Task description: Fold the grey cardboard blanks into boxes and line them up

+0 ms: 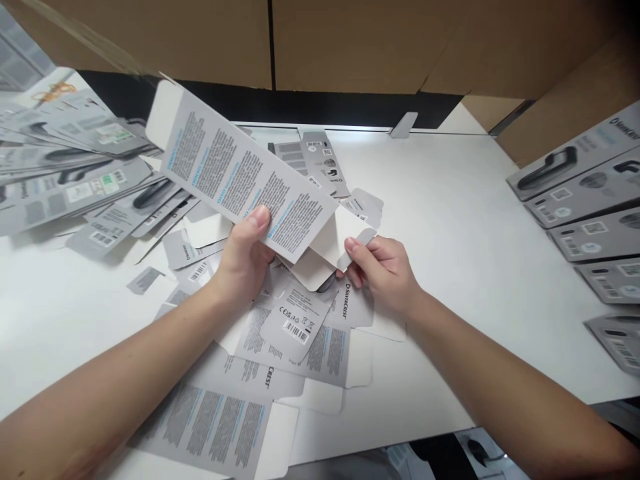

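A long grey printed carton (pixel 240 173) is held up at a tilt over the table, its text panel facing me. My left hand (pixel 247 257) grips its lower middle, thumb on the printed face and fingers behind. At the carton's right end the white inner flaps (pixel 333 233) stick out unfolded. My right hand (pixel 383 270) pinches the edge of one flap between thumb and fingers. Beneath both hands lie several flat grey cartons (pixel 300 320), overlapping, with barcodes and text showing. The carton's far side is hidden.
Flat cartons (pixel 75 167) are piled in a fan at the left. Along the right edge stand several formed grey boxes (pixel 590 193) in a row. Big brown cardboard boxes (pixel 345 47) line the back of the white table (pixel 450 220). A small grey flap piece (pixel 404 125) stands near the back.
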Action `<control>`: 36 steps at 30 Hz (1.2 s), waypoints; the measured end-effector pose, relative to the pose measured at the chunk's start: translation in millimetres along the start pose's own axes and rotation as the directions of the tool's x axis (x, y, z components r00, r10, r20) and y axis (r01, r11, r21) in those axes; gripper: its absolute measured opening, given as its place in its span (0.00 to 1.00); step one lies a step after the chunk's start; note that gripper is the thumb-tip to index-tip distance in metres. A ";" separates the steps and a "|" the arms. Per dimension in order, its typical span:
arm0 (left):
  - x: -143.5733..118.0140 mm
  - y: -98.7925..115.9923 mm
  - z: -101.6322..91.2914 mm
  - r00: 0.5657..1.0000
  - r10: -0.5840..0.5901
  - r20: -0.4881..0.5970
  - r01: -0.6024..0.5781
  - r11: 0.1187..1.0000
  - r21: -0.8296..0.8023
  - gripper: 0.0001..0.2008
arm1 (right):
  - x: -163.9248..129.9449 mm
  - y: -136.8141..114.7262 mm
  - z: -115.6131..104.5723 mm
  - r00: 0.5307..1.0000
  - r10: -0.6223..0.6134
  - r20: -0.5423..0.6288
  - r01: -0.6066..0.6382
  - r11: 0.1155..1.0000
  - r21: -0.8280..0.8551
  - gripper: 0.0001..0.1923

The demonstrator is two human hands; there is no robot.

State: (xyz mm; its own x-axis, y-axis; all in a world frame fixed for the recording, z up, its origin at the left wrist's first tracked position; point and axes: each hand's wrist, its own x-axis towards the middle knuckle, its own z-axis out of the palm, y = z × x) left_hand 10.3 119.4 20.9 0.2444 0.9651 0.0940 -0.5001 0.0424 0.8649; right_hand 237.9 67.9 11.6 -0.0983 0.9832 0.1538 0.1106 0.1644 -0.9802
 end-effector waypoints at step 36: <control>-0.3 -15.4 -16.1 0.997 0.055 0.045 -0.066 0.956 0.286 0.36 | -6.1 14.5 -2.0 0.831 -0.527 -0.179 0.433 0.814 -0.388 0.52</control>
State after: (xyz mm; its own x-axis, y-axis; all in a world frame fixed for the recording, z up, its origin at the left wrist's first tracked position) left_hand 4.6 122.6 -0.4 0.2539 0.9533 0.1637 -0.2563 -0.0969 0.9617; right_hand 242.1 64.4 -3.2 0.0375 0.7441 0.6670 0.4307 0.5903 -0.6827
